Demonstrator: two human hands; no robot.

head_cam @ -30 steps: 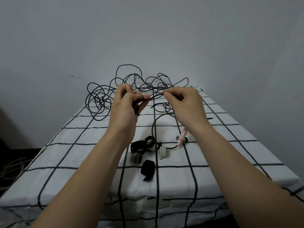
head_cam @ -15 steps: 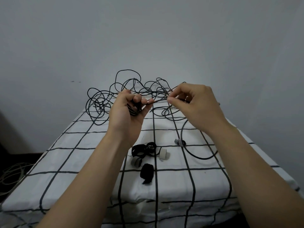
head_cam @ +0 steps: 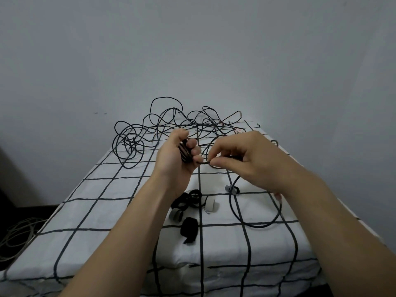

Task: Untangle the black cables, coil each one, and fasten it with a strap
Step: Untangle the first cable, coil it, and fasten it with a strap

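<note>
Left hand grips the coil and right hand pinches the cable; a snag in the tangle could spring the loops.

The left forearm reaches in from 7 o'clock and the right forearm from 5 o'clock, meeting near centre. The left hand curls its fingers round a small coil of black cable. Just beside it, at its 3 o'clock, the right hand pinches a strand between thumb and forefinger, knuckles up.
</note>
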